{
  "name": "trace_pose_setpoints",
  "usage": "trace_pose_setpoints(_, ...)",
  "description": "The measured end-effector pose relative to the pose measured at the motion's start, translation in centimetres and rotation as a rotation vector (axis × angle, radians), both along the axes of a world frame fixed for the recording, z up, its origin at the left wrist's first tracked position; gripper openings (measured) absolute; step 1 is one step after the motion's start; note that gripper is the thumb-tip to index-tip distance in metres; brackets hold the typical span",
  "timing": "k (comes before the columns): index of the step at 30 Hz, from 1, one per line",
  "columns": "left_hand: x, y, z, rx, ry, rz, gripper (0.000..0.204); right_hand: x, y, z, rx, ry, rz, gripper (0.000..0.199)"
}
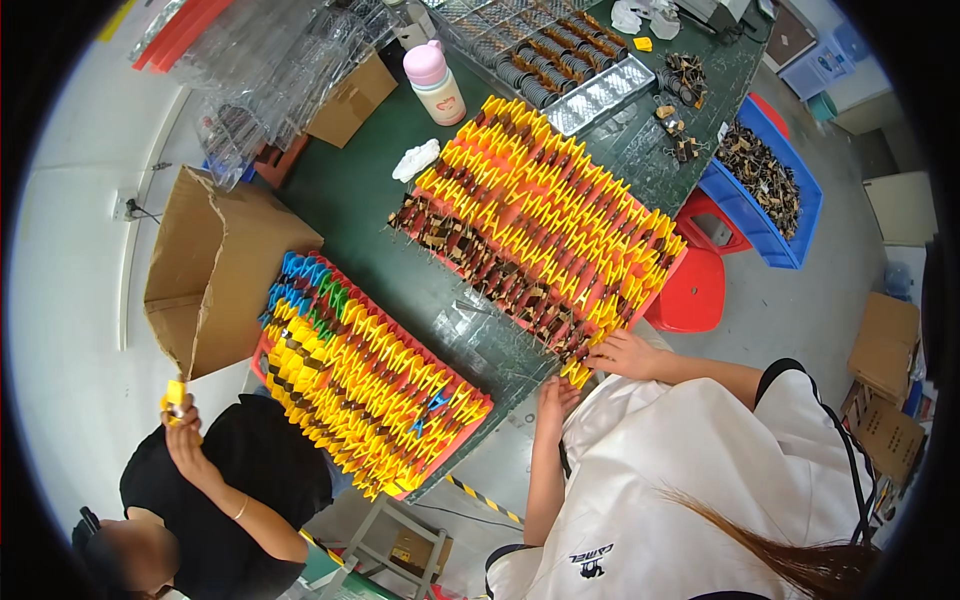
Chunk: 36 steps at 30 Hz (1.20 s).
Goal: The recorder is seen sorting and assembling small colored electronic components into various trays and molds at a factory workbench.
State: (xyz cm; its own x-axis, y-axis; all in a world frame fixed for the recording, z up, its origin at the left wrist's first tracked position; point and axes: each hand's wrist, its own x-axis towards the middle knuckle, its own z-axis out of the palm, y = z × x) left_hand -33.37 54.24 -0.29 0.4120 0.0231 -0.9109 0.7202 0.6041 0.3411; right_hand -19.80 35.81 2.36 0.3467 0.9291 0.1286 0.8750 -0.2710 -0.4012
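Observation:
An orange tray (668,268) on the green table holds long rows of yellow clips (540,200), each clamped on small dark brown parts. My right hand (625,355) lies at the tray's near corner, with its fingertips on the last yellow clips (580,368). Whether it grips one is hidden. My left hand (555,398) is just below, at the table edge, its fingers apart and pointing up toward the same corner. It holds nothing.
A second tray (262,352) of yellow, blue and green clips sits to the left, by an open cardboard box (215,270). A person in black (250,480) holds a yellow clip (175,393). Farther off are a pink bottle (435,85), clear trays (600,95), a blue bin (770,180) and a red stool (695,290).

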Motion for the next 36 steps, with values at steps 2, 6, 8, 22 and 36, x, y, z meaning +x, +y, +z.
trace_pose_setpoints(2, 0.6, -0.1, 0.1, -0.014, 0.001, -0.01, 0.042, 0.3, -0.3, 0.0, -0.047, -0.006, 0.018, 0.033)
trace_pose_setpoints(6, 0.7, -0.4, -0.5, -0.06, -0.009, 0.026, 0.041, 0.8, -0.3, 0.2, 0.011, -0.026, 0.031, 0.027)
trace_pose_setpoints(8, 0.0, -0.4, -1.2, -0.062, -0.009, 0.026, 0.041, 0.8, -0.2, 0.3, 0.021, -0.025, 0.044, 0.027)
trace_pose_setpoints(22, 1.0, 2.6, 1.6, 0.543, -0.166, -0.197, 0.027, 5.1, 0.6, 3.3, 0.211, -0.004, 0.143, 0.024)
trace_pose_setpoints(36, 6.5, 1.9, 8.8, 0.819, -0.227, 0.316, 0.027, 45.7, 31.8, 20.7, 0.476, -0.196, -0.273, 0.025)
